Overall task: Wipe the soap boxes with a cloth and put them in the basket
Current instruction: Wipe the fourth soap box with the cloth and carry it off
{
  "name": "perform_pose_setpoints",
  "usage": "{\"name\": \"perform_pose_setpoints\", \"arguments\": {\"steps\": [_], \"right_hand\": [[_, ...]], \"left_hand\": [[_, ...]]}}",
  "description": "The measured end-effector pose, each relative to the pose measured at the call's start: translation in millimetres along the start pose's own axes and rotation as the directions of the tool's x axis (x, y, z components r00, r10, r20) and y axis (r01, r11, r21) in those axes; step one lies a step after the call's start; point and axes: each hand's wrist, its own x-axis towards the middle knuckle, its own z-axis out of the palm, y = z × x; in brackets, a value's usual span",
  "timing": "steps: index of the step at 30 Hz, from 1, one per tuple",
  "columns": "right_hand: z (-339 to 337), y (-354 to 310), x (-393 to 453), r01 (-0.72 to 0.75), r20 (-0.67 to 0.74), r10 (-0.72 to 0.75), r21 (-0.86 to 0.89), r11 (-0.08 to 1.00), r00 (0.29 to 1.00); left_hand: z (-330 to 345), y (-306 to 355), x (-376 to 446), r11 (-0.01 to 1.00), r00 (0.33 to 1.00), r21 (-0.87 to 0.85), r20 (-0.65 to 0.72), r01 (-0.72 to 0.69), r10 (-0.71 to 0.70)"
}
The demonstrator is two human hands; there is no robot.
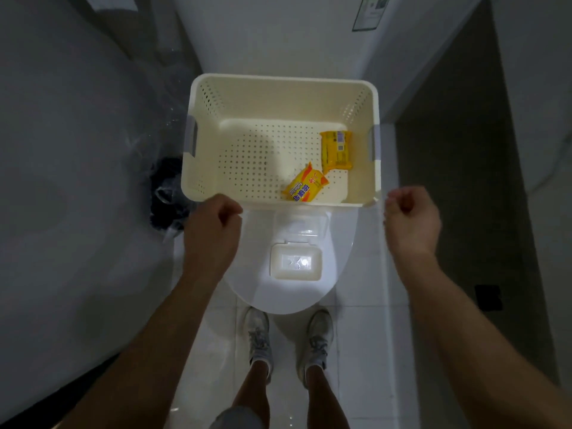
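Basket (198, 97): cream, on cistern, 12 o'clock; holds two yellow soap packets (336, 149), (305, 182).
Soap box (295, 263): open, white, on toilet lid, 6 o'clock of basket.
Left hand (213, 230): fingers curled, holding nothing.
Right hand (413, 218): likewise.
Cloth: not visible.
Risk: box may slide off the curved lid if nudged.

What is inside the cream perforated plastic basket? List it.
Two yellow wrapped soap bars lie at the right of the cream perforated plastic basket floor. Its near wall hides the nearest strip of floor.

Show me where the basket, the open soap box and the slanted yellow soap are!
Cream perforated plastic basket (198, 88): head view, back-left rim.
Open white plastic soap box (295, 262): head view, tray middle.
Slanted yellow soap packet (305, 185): head view, wrapper middle.
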Motion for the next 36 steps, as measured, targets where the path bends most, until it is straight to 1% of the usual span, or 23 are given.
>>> {"name": "perform_pose_setpoints", "arguments": {"steps": [1,3,4,5,6,7,8,10,11,12,14,17,20,23,25,27,29,31,33,34,36], "right_hand": [[-5.5,-18.4,3.7,0.085,-0.016,-0.085,-0.006,0.996,0.996],[-6.1,-51.6,11.7,0.217,0.02,-0.217,-0.041,0.975,0.976],[-1.2,-64.6,17.4,0.259,0.064,-0.255,-0.071,0.963,0.965],[6.2,-75.2,24.3,0.287,0.124,-0.273,-0.117,0.951,0.954],[15.9,-83.1,32.1,0.295,0.197,-0.261,-0.17,0.94,0.945],[27.1,-88.3,40.5,0.282,0.271,-0.22,-0.218,0.934,0.937],[38.9,-91.9,47.9,0.26,0.339,-0.165,-0.259,0.93,0.926],[62.0,-93.1,61.1,0.246,0.446,-0.061,-0.371,0.896,0.893],[72.8,-90.3,67.3,0.273,0.496,-0.021,-0.442,0.855,0.868],[82.8,-86.3,73.0,0.312,0.539,0.011,-0.504,0.806,0.842],[98.1,-76.9,84.2,0.379,0.601,0.065,-0.58,0.722,0.797],[114.4,-61.8,96.4,0.394,0.649,0.136,-0.6,0.696,0.749],[126.4,-53.3,100.3,0.404,0.693,0.155,-0.57,0.716,0.704],[136.5,-46.1,102.2,0.287,0.655,0.17,-0.529,0.798,0.737],[140.3,-42.8,102.4,0.193,0.618,0.189,-0.498,0.845,0.763],[141.3,-40.1,103.6,0.047,0.548,0.217,-0.427,0.903,0.808],[134.8,-44.2,102.1,-0.155,0.529,0.269,-0.251,0.956,0.805],[124.2,-51.6,100.5,-0.307,0.589,0.256,-0.014,0.951,0.766],[114.2,-57.9,97.2,-0.417,0.666,0.195,0.19,0.889,0.72],[109.8,-61.1,94.9,-0.442,0.687,0.162,0.253,0.86,0.708],[102.7,-67.8,88.9,-0.458,0.698,0.116,0.325,0.828,0.707]], "left_hand": [[-5.8,16.3,10.6,0.997,0.996,-0.007,-0.034,-0.081,0.081],[-7.2,50.1,36.3,0.977,0.976,0.026,-0.055,-0.21,0.211],[-2.2,64.7,50.7,0.967,0.968,0.062,-0.026,-0.247,0.249],[6.0,76.1,65.8,0.962,0.968,0.104,0.036,-0.252,0.249],[16.9,83.7,81.2,0.965,0.972,0.148,0.124,-0.215,0.198],[30.0,88.1,96.0,0.972,0.969,0.188,0.227,-0.14,0.096],[43.9,89.5,108.9,0.976,0.944,0.212,0.327,-0.039,-0.033],[68.4,85.7,126.2,0.958,0.837,0.222,0.477,0.181,-0.269],[77.6,81.5,130.4,0.936,0.782,0.236,0.517,0.262,-0.349],[85.3,75.9,132.5,0.918,0.743,0.256,0.541,0.303,-0.395],[98.2,65.3,134.5,0.903,0.705,0.293,0.565,0.314,-0.429],[112.6,51.0,137.6,0.888,0.669,0.327,0.585,0.322,-0.458],[121.5,43.5,141.1,0.879,0.654,0.285,0.589,0.382,-0.475],[126.9,37.3,145.4,0.857,0.639,0.201,0.591,0.475,-0.492],[126.5,35.2,147.7,0.856,0.645,0.165,0.592,0.489,-0.483],[121.0,35.5,150.0,0.883,0.676,0.155,0.588,0.444,-0.443],[111.6,36.5,153.8,0.915,0.736,0.103,0.563,0.39,-0.377],[98.7,39.5,156.7,0.928,0.77,0.003,0.557,0.372,-0.311],[84.1,45.2,158.0,0.924,0.772,-0.086,0.581,0.373,-0.257],[76.8,48.9,158.2,0.923,0.774,-0.122,0.591,0.366,-0.229],[62.0,58.2,156.2,0.92,0.781,-0.182,0.599,0.348,-0.177]]}}
